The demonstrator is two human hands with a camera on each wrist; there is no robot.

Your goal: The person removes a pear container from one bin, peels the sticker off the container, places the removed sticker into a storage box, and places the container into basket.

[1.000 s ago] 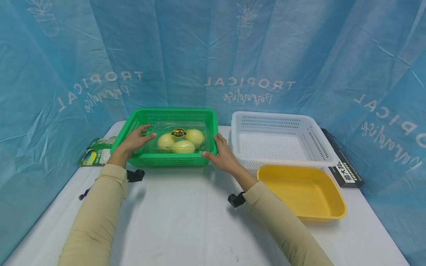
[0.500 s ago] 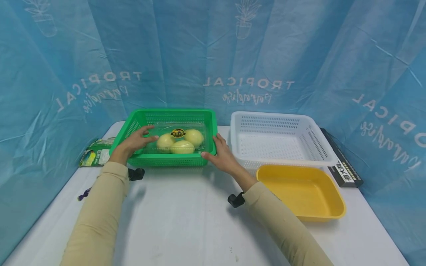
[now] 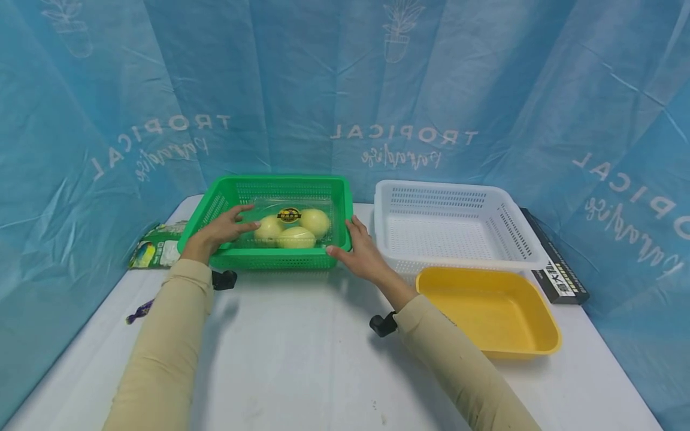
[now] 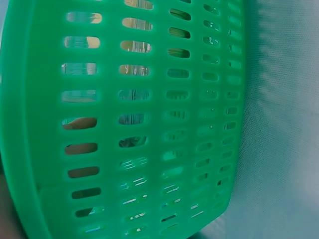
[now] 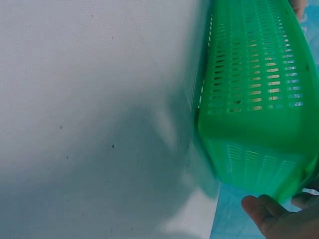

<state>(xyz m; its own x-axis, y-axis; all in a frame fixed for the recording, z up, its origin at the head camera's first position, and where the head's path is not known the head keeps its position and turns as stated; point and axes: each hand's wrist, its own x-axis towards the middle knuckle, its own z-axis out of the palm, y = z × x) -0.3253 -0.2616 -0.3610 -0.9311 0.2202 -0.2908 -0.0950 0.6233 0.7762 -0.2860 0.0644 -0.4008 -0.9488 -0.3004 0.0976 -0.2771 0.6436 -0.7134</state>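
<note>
In the head view a green slotted basket stands at the back left. A clear lidded plastic box with a black and gold label lies inside it, with three round pale-yellow fruits showing through the lid. My left hand reaches over the basket's left rim, fingers and thumb extended and apart, tips right at the box's left side. My right hand grips the basket's front right corner, thumb over the rim and fingers outside the right wall. In the left wrist view the basket wall hides most of the left hand.
To the right stands a white slotted basket, with a yellow tub in front of it. A black box lies along the right table edge. A green packet and a small purple wrapped item are at the left.
My left hand has moved slightly right, farther into the green basket, bringing its fingertips to the clear box. The right hand and the basket have stayed in place.
</note>
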